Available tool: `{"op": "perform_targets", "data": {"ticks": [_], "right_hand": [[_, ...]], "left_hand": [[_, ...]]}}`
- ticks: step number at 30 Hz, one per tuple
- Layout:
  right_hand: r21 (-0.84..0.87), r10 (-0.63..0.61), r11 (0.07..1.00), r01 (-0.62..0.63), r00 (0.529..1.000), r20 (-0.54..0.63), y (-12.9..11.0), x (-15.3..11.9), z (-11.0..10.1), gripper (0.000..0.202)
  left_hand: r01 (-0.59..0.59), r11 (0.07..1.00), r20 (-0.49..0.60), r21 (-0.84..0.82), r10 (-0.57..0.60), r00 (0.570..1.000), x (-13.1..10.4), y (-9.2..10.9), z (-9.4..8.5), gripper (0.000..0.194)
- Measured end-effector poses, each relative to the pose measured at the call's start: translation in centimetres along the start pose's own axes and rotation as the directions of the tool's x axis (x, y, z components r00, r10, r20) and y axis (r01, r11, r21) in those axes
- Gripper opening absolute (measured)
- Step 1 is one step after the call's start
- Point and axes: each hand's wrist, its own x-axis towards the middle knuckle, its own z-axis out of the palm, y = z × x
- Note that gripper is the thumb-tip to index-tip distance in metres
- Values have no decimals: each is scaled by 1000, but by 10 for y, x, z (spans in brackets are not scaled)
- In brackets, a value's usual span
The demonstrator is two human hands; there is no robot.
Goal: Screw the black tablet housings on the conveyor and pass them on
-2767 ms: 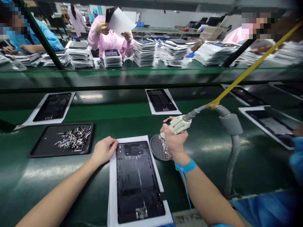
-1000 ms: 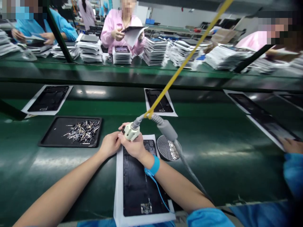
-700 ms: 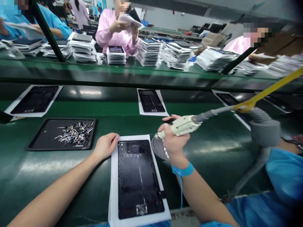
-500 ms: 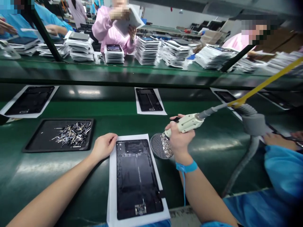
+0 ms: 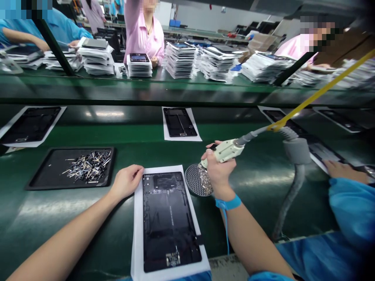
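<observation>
My left hand (image 5: 128,181) is closed at the top left corner of a white sheet (image 5: 137,218), its fingertips pinching or pressing the edge. On that sheet lies a black tablet housing (image 5: 170,222) with a small board at its near end. My right hand (image 5: 219,168) is wrapped round a pale electric screwdriver (image 5: 230,150), a blue band on the wrist. The tool's tip points down at a round perforated dish (image 5: 195,179) of small screws, right of the sheet; the hand hides part of the dish.
A black tray (image 5: 43,171) of small metal parts lies at left. Further housings on sheets, one central (image 5: 180,123), line the back. A yellow strap (image 5: 322,91) and grey hose (image 5: 288,199) hang at right, near a co-worker's hand (image 5: 345,171). Paper stacks (image 5: 181,60) stand on a shelf.
My right hand and the screwdriver have shifted slightly left, still over the dish. The hose swung left. The person in pink across the shelf no longer holds up a white sheet. The housings behind moved slightly left.
</observation>
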Motion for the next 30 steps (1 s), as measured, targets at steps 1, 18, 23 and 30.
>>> {"op": "perform_targets", "data": {"ticks": [1, 18, 23, 30], "right_hand": [[-3, 4, 1000, -4, 1000, 0, 1, 0, 0, 28], [-8, -11, 1000, 10, 999, -43, -2, 1, 3, 30], [-6, 5, 1000, -5, 999, -32, 1, 0, 3, 31], [22, 13, 1000, -12, 999, -37, 2, -1, 3, 32]], "left_hand": [[-1, 1000, -3, 1, 1, 1000, 0, 0, 0, 34], [12, 1000, -1, 2, -12, 1000, 0, 0, 4, 33], [18, 1000, -1, 6, -18, 1000, 0, 1, 3, 33], [7, 1000, -12, 12, -7, 1000, 0, 1, 3, 32]]}}
